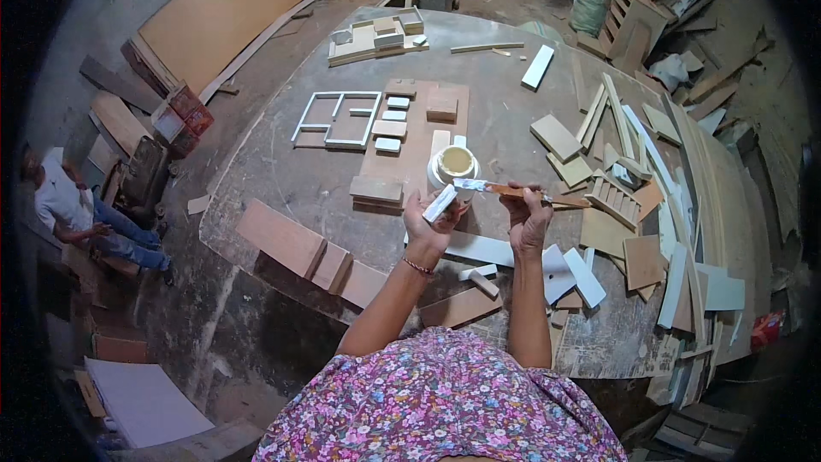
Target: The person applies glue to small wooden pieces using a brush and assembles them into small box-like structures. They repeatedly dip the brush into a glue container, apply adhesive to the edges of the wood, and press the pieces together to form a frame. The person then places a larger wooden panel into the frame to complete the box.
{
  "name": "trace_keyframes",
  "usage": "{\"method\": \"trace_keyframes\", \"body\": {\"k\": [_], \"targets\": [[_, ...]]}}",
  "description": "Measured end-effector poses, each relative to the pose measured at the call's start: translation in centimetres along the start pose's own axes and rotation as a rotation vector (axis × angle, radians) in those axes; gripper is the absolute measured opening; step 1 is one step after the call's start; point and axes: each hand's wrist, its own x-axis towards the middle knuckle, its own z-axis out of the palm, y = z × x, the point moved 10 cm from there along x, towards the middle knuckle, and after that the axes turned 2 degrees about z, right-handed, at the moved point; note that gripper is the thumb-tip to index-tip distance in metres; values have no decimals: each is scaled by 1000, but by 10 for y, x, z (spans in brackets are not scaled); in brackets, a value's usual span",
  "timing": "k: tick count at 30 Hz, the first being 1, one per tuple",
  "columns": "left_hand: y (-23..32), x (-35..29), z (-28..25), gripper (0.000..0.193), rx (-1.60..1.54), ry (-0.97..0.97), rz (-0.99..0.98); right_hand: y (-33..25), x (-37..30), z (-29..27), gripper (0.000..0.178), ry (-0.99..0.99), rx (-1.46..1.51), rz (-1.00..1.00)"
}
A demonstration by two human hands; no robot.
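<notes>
My left hand [425, 231] is closed round a small wooden block [441, 204] whose upper face is coated white. In my right hand [528, 221] is a flat paintbrush [494, 189] with a wooden handle. Its white-smeared bristles point left, just above the block, and from here I cannot tell whether they touch. Right behind both hands stands an open white paint jar [437, 174], pale inside. Several small blocks with white tops [388, 145] rest on a brown board [416, 139] to the jar's left. A white partition frame [335, 147] lies farther left.
Wood offcuts and strips [627, 258] crowd the right side of the worktable [492, 111]. A small wooden model [376, 38] stands at the far edge. Brown planks [282, 235] lie along the near left edge. Beyond the table on the left, a person [77, 205] sits.
</notes>
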Motion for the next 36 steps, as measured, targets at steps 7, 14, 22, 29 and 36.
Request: {"method": "trace_keyframes", "body": {"k": [7,14,22,29,36], "targets": [[-11,-3,2,59,-174,5,-120,9,0,5,15,-38,147,45],[-17,-5,4,55,-227,-40,-205,42,-11,16,15,-92,183,173],[-11,1,-9,53,-235,-30,-135,33,-24,45,15,-253,71,179],[1,-8,1,61,-167,79,-26,35,-17,22,16,-161,43,185],[4,-8,-1,57,-75,149,53,28,-13,22,16,-137,97,144]]}}
